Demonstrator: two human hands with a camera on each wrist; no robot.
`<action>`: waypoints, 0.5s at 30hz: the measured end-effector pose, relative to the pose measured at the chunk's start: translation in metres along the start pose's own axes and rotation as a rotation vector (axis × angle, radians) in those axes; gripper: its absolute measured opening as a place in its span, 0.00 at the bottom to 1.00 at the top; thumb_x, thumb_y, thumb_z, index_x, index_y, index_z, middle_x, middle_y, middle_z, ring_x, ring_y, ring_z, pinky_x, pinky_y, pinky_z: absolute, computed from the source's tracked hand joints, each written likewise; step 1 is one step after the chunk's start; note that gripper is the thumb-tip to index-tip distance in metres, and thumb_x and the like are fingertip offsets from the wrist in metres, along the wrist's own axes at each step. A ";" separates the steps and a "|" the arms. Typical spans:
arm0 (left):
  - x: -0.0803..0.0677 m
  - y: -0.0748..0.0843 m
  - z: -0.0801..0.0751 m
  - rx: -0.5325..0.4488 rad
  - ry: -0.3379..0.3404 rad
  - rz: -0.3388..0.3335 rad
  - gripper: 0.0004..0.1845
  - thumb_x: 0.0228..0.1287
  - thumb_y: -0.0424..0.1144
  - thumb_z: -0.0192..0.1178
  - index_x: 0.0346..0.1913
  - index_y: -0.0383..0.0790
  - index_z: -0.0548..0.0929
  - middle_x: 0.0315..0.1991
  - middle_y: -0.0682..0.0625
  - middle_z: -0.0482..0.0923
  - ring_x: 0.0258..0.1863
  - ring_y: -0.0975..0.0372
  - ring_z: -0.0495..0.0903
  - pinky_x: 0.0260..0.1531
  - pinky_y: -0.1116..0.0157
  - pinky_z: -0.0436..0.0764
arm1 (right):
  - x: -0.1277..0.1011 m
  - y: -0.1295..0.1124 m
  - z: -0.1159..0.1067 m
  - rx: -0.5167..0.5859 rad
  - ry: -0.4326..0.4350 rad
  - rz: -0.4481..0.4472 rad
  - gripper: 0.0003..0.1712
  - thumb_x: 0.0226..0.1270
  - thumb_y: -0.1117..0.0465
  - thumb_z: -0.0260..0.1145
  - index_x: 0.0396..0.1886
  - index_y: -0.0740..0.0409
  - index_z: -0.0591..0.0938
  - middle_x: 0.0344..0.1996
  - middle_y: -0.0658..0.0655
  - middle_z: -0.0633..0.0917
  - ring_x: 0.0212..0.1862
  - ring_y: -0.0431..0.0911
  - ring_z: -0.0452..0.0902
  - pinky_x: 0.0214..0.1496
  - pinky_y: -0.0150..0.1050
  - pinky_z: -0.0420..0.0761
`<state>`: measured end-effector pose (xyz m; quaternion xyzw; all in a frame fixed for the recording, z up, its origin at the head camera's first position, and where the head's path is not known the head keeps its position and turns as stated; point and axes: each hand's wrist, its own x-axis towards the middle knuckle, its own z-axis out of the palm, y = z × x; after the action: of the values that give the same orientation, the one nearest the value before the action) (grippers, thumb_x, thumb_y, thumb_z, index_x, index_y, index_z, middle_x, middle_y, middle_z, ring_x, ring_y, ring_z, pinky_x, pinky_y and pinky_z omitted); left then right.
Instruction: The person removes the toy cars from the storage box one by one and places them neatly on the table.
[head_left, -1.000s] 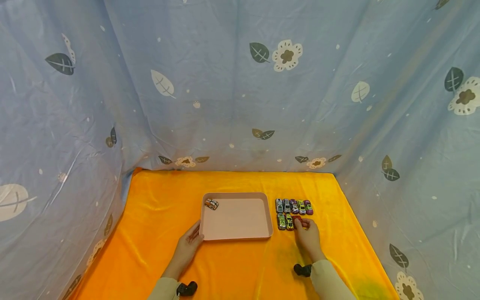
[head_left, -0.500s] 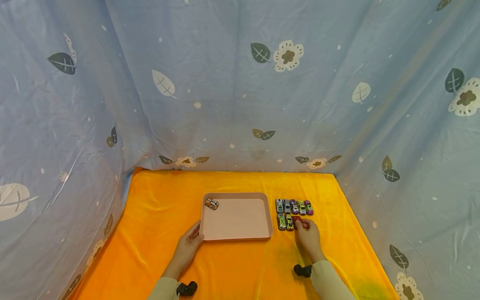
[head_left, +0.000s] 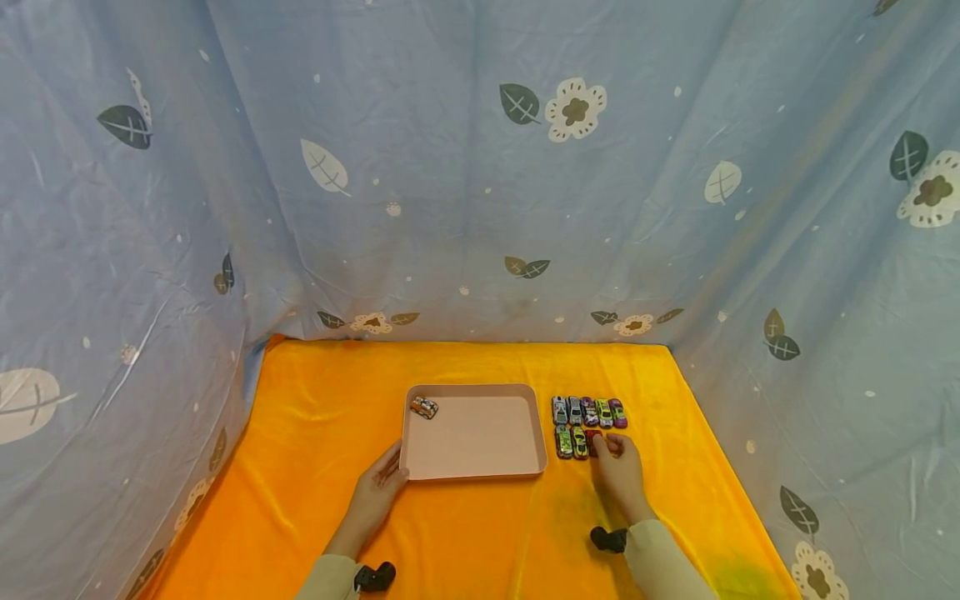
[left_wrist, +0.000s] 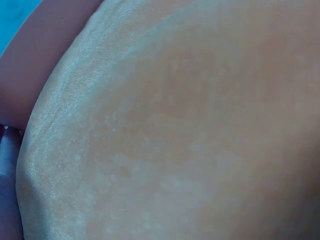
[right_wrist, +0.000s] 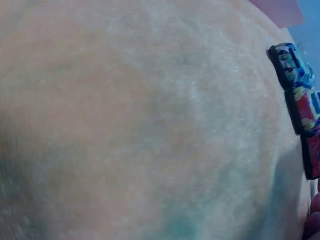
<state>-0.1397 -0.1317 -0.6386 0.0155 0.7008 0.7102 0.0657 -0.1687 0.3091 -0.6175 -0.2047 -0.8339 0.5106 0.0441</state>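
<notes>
My left hand (head_left: 375,496) holds the left front corner of a shallow pink tray (head_left: 480,476), its thumb near the corner and its fingers along the side. An orange-and-white toy car (head_left: 424,407) sits inside at the far left corner. To the right of the tray, my right hand (head_left: 618,471) pinches a red toy car (head_left: 592,440), which is partly covered by the fingers. This car lies at the right end of the near row, beside a yellow toy car (head_left: 580,442) and a green one (head_left: 564,442). The right wrist view catches the red car (right_wrist: 312,152) and fingertips (right_wrist: 315,220) at its edge.
Behind the near row stands a second row of several toy cars (head_left: 589,412), packed side by side. A yellow-orange cloth (head_left: 322,392) covers the table. Blue patterned curtains (head_left: 450,208) close off the back and both sides.
Almost nothing differs. My right hand has shifted very slightly at the red toy car; the left hand, the tray and the other cars keep their places.
</notes>
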 end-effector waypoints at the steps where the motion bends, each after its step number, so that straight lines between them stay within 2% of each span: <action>1: 0.000 0.000 0.000 -0.001 0.000 0.000 0.30 0.71 0.34 0.56 0.74 0.45 0.62 0.72 0.43 0.59 0.70 0.50 0.60 0.60 0.67 0.69 | 0.000 -0.001 -0.001 0.010 -0.001 -0.005 0.34 0.72 0.44 0.57 0.61 0.70 0.68 0.53 0.68 0.72 0.53 0.59 0.69 0.56 0.53 0.71; 5: 0.000 0.000 0.000 -0.004 -0.005 0.003 0.31 0.71 0.35 0.56 0.74 0.44 0.61 0.72 0.42 0.58 0.70 0.50 0.59 0.60 0.67 0.69 | 0.002 -0.007 -0.002 0.016 0.015 -0.044 0.35 0.70 0.42 0.59 0.62 0.66 0.69 0.54 0.66 0.72 0.53 0.56 0.68 0.56 0.51 0.71; 9: 0.000 0.000 0.000 -0.006 -0.004 0.007 0.31 0.72 0.35 0.56 0.75 0.43 0.60 0.73 0.42 0.58 0.70 0.50 0.58 0.61 0.68 0.68 | 0.004 -0.019 0.000 0.023 0.041 -0.104 0.33 0.68 0.43 0.62 0.60 0.64 0.73 0.50 0.63 0.74 0.45 0.53 0.69 0.45 0.45 0.76; 11: 0.001 0.000 0.000 -0.003 -0.002 0.010 0.31 0.72 0.35 0.55 0.75 0.43 0.60 0.72 0.41 0.58 0.70 0.50 0.58 0.61 0.68 0.68 | 0.004 -0.026 0.002 0.018 0.049 -0.134 0.33 0.68 0.44 0.63 0.59 0.65 0.73 0.48 0.63 0.74 0.42 0.52 0.67 0.40 0.41 0.75; 15: 0.001 -0.002 0.001 0.013 0.003 0.012 0.30 0.72 0.34 0.55 0.74 0.43 0.61 0.72 0.42 0.60 0.70 0.50 0.60 0.60 0.68 0.69 | 0.004 -0.038 0.007 -0.006 0.037 -0.174 0.36 0.66 0.41 0.63 0.61 0.64 0.73 0.49 0.63 0.74 0.42 0.51 0.66 0.40 0.38 0.71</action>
<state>-0.1404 -0.1310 -0.6403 0.0189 0.7055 0.7059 0.0605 -0.1853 0.2893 -0.5886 -0.1410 -0.8491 0.4986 0.1030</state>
